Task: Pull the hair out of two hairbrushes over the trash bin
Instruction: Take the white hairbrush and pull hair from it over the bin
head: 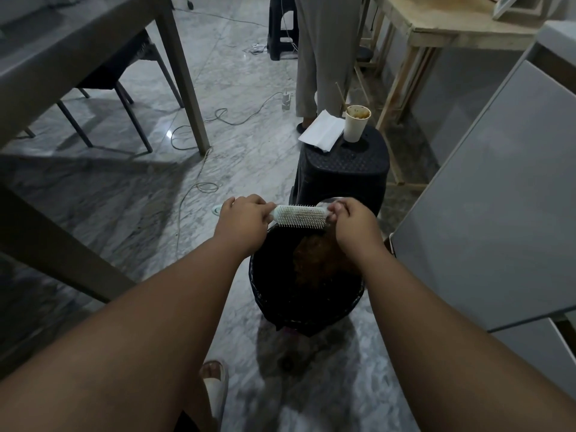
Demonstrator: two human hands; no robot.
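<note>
Our left hand grips the hairbrush handle, our right hand pinches at its far end, both above the trash bin. We should pluck along bristle rows, dropping hair straight down.

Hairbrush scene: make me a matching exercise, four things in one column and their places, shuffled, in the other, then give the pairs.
Things:
1. white hairbrush
2. trash bin
3. paper cup
4. white napkin

Places:
A. on the floor below the hands, lined with a black bag
B. upright on the right part of the black stool top
C. held level between the left hand and the right hand
D. lying on the stool's left edge, partly overhanging it

Pairs: 1-C, 2-A, 3-B, 4-D
</note>
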